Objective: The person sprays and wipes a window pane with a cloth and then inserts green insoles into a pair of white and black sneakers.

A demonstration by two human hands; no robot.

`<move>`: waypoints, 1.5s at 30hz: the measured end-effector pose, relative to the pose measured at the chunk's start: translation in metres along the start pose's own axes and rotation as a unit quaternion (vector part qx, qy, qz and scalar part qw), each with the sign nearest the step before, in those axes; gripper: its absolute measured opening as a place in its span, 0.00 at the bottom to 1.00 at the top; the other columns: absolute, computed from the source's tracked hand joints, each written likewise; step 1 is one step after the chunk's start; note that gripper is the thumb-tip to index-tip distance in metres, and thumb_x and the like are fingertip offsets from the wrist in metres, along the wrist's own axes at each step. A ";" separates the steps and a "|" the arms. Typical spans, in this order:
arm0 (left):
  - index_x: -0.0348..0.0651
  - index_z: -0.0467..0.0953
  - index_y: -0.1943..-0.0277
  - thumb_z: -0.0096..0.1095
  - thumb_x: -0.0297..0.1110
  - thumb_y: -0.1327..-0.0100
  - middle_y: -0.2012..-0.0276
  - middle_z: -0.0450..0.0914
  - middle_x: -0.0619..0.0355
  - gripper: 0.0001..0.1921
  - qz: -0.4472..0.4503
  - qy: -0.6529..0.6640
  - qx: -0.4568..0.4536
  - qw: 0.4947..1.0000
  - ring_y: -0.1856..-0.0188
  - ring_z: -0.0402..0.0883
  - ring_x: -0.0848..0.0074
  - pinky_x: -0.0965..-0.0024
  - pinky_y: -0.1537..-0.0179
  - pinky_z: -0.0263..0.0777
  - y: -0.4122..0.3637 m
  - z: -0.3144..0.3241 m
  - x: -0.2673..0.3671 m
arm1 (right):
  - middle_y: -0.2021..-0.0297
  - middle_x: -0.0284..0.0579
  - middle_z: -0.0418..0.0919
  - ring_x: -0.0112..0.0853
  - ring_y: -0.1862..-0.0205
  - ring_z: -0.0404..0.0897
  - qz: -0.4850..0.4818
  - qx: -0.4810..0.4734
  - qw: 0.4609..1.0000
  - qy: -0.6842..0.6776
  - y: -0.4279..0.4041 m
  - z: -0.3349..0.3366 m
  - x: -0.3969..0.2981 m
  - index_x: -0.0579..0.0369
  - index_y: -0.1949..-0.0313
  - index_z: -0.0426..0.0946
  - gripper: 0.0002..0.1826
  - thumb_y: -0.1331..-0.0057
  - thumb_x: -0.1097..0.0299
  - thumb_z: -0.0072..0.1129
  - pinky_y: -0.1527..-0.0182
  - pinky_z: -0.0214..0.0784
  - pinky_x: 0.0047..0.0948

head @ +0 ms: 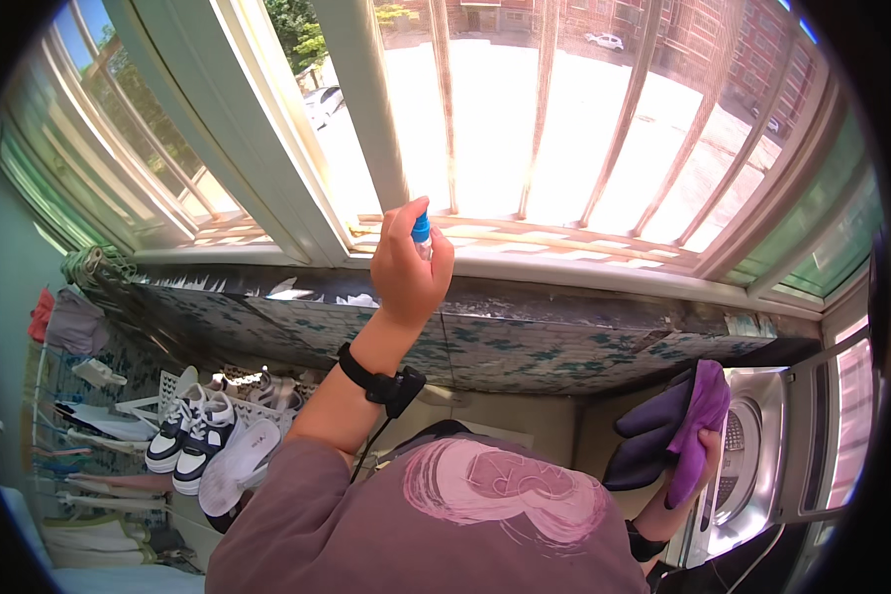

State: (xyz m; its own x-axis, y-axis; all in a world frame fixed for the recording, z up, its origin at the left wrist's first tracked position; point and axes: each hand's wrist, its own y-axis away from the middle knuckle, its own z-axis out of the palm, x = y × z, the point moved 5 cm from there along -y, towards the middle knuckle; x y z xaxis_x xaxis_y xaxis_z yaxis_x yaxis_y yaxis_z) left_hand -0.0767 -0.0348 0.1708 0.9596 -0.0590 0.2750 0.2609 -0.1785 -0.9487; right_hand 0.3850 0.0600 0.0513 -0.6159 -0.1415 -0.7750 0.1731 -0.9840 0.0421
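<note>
My left hand (413,260) is raised in front of the window, its fingers wrapped around a small spray bottle (421,232) with a blue spray head and a clear body. The index finger rests on top of the spray head. Most of the bottle is hidden by the hand. Low on the right, my right hand (705,457) grips a purple cloth item (702,416). Dark, finger-like lobes hang from it, like those of a glove (650,438). Behind the left hand are a sliding window frame (267,134) and upright security bars (542,111).
A patterned wall (520,353) runs below the window sill (564,278). To the right stands an open top-loading washing machine (742,453). Sneakers (193,438) and a slipper (237,468) lie on a rack at the left, near a drying rack with hanging laundry (108,482).
</note>
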 end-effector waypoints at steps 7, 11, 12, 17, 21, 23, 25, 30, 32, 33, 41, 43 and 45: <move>0.38 0.67 0.48 0.58 0.20 0.44 0.69 0.76 0.49 0.19 0.040 0.105 0.006 0.994 0.74 0.76 0.62 0.66 0.73 0.71 0.003 -0.003 -0.005 | 0.47 0.52 0.77 0.39 0.46 0.76 0.019 -0.056 0.998 -0.014 -0.022 0.090 0.006 0.68 0.37 0.65 0.32 0.44 0.71 0.48 0.36 0.63 0.32; 0.37 0.68 0.47 0.59 0.20 0.44 0.62 0.78 0.47 0.20 0.001 0.070 -0.114 0.991 0.68 0.79 0.62 0.65 0.64 0.75 0.021 -0.033 -0.031 | 0.44 0.55 0.75 0.41 0.44 0.76 -0.004 -0.177 0.983 0.051 -0.040 0.180 -0.006 0.70 0.36 0.62 0.36 0.46 0.72 0.47 0.35 0.63 0.35; 0.37 0.68 0.46 0.59 0.20 0.43 0.62 0.78 0.47 0.20 -0.004 0.072 -0.117 0.990 0.68 0.79 0.62 0.65 0.64 0.75 0.021 -0.043 -0.038 | 0.45 0.55 0.76 0.39 0.45 0.78 0.008 -0.208 0.975 0.083 -0.043 0.204 -0.007 0.70 0.35 0.63 0.37 0.48 0.73 0.47 0.38 0.66 0.32; 0.38 0.70 0.47 0.59 0.22 0.42 0.62 0.79 0.48 0.19 -0.036 0.034 -0.077 0.996 0.66 0.80 0.58 0.64 0.63 0.76 0.013 -0.097 -0.061 | 0.49 0.53 0.78 0.37 0.48 0.79 -0.108 -0.292 0.933 0.181 -0.062 0.326 -0.028 0.69 0.36 0.64 0.36 0.48 0.78 0.51 0.43 0.72 0.33; 0.36 0.70 0.46 0.60 0.21 0.41 0.61 0.79 0.48 0.19 -0.050 0.036 -0.061 0.996 0.65 0.81 0.60 0.65 0.60 0.76 0.015 -0.142 -0.084 | 0.50 0.51 0.79 0.33 0.52 0.80 -0.419 -0.310 0.819 0.238 -0.051 0.449 -0.056 0.61 0.35 0.66 0.31 0.38 0.71 0.59 0.49 0.75 0.32; 0.35 0.69 0.46 0.59 0.21 0.40 0.60 0.78 0.48 0.19 -0.092 0.049 -0.049 0.993 0.63 0.79 0.64 0.67 0.58 0.75 0.021 -0.163 -0.097 | 0.45 0.55 0.74 0.40 0.47 0.77 -0.642 -0.302 0.636 0.303 -0.051 0.500 -0.064 0.51 0.35 0.68 0.34 0.40 0.61 0.66 0.45 0.71 0.41; 0.35 0.68 0.45 0.58 0.20 0.39 0.59 0.77 0.49 0.18 -0.106 0.037 -0.041 0.993 0.62 0.78 0.67 0.68 0.57 0.74 0.029 -0.182 -0.110 | 0.30 0.58 0.58 0.55 0.27 0.51 -0.789 -0.270 0.378 0.402 -0.033 0.534 -0.069 0.51 0.29 0.60 0.47 0.41 0.39 0.63 0.28 0.40 0.55; 0.33 0.62 0.40 0.52 0.20 0.34 0.59 0.71 0.53 0.20 -0.202 0.043 -0.027 0.978 0.62 0.71 0.77 0.75 0.58 0.69 0.050 -0.206 -0.136 | 0.29 0.64 0.52 0.59 0.27 0.49 -0.758 -0.143 0.431 0.468 -0.056 0.568 0.000 0.49 0.29 0.59 0.46 0.39 0.37 0.59 0.28 0.35 0.57; 0.33 0.62 0.40 0.52 0.21 0.34 0.60 0.71 0.54 0.20 -0.236 0.039 -0.013 0.971 0.62 0.70 0.77 0.76 0.59 0.69 0.062 -0.214 -0.149 | 0.29 0.62 0.52 0.59 0.27 0.49 -0.730 -0.151 0.452 0.490 -0.047 0.560 0.030 0.47 0.29 0.60 0.45 0.40 0.40 0.62 0.28 0.37 0.57; 0.34 0.62 0.40 0.51 0.21 0.34 0.60 0.70 0.55 0.20 -0.260 0.036 0.001 0.965 0.63 0.69 0.78 0.76 0.59 0.68 0.068 -0.217 -0.155 | 0.30 0.62 0.54 0.58 0.28 0.51 -0.724 -0.145 0.459 0.494 -0.046 0.552 0.047 0.47 0.30 0.61 0.43 0.40 0.43 0.63 0.28 0.39 0.55; 0.34 0.62 0.39 0.51 0.22 0.32 0.60 0.70 0.55 0.19 -0.305 0.056 0.007 0.951 0.60 0.69 0.79 0.77 0.57 0.67 0.074 -0.205 -0.166 | 0.40 0.65 0.65 0.59 0.42 0.69 -0.653 -0.249 0.462 0.546 -0.053 0.400 0.212 0.40 0.41 0.75 0.30 0.44 0.55 0.67 0.40 0.61 0.53; 0.34 0.62 0.39 0.52 0.22 0.32 0.59 0.71 0.55 0.19 -0.263 0.069 0.008 0.962 0.59 0.69 0.79 0.77 0.58 0.67 0.068 -0.203 -0.160 | 0.41 0.49 0.69 0.40 0.45 0.73 -0.585 -0.317 0.380 0.643 -0.058 0.372 0.226 0.34 0.40 0.75 0.28 0.43 0.63 0.61 0.44 0.66 0.42; 0.34 0.62 0.39 0.52 0.22 0.33 0.58 0.71 0.55 0.20 -0.258 0.067 0.003 0.964 0.59 0.70 0.79 0.77 0.57 0.67 0.065 -0.207 -0.156 | 0.42 0.38 0.72 0.31 0.47 0.75 -0.599 -0.351 0.349 0.630 -0.061 0.365 0.201 0.32 0.41 0.77 0.27 0.42 0.67 0.58 0.47 0.67 0.35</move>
State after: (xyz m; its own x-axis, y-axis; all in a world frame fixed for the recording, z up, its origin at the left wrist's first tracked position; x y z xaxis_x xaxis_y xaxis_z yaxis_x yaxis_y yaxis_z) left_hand -0.2316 -0.2405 0.0986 0.6802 -0.0903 0.7274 0.7006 -0.2116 -0.6814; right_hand -0.0295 0.0522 0.1232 0.1798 0.9204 0.3472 0.7894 0.0756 -0.6092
